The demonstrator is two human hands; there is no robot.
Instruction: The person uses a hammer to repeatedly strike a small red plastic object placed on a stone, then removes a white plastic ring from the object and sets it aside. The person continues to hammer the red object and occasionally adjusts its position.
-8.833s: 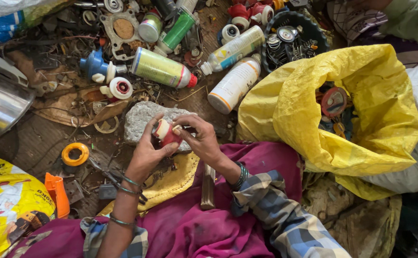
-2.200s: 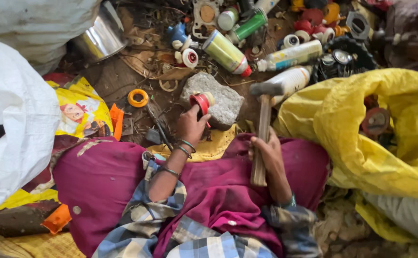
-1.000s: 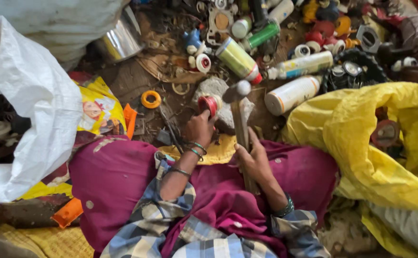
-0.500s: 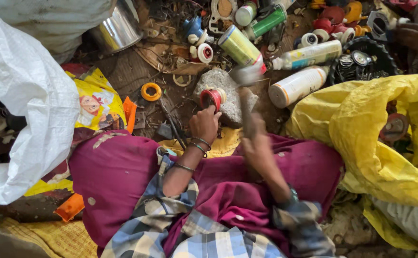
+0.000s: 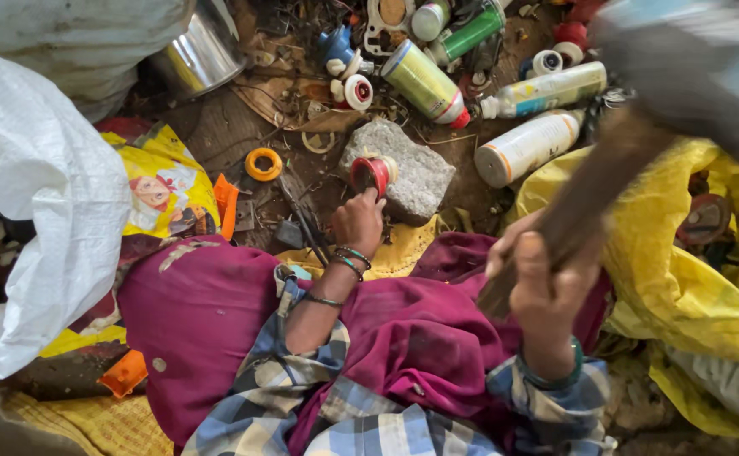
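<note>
Head view, left hand (image 5: pixel 358 221) grip pinching small red can (image 5: pixel 370 175) on grey stone (image 5: pixel 412 169); right hand (image 5: pixel 547 279) grip clenching blurred wooden hammer handle (image 5: pixel 589 198)

The single head view looks steeply down, close over the lap, onto cluttered ground ahead.

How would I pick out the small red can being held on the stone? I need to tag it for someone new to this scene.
Find the grey rough stone block on the dirt floor, above the magenta-clad lap. The left hand steadies a small red round can on its near-left edge. Unlike the long spray cans lying beyond, it is short and stubby.
</note>
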